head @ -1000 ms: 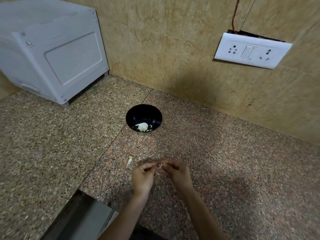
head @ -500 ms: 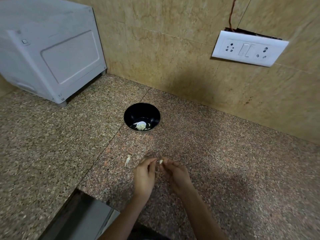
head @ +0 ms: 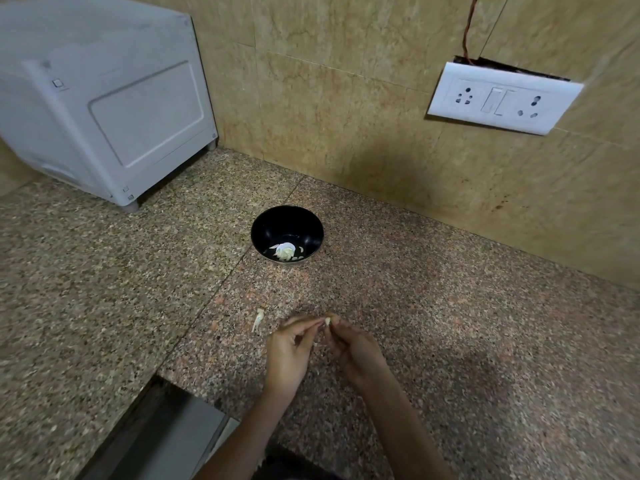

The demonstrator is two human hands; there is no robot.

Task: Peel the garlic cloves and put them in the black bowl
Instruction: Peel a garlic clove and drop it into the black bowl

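Hold the garlic clove (head: 327, 321) steady with your right hand (head: 355, 348) and let your left hand (head: 289, 351) do the pulling. It should go best if you catch a loose edge of skin with a nail and strip it along the clove's length, so it comes away in one piece. Keep the pinch light enough not to bruise the clove. The clove sits low in the middle of the frame, between your two hands and over the table (head: 450, 341). Your right fingers (head: 341, 327) are curled and pinch it at their tips. Your left thumb and forefinger are closed together against its left side, though it is too small to tell whether they have skin or flesh. The black bowl (head: 263, 223) stands well apart, nearer the frame's centre, with pale garlic (head: 284, 251) in its bottom. A scrap of peel (head: 258, 319) lies on the table just left of your left fingers (head: 304, 322).
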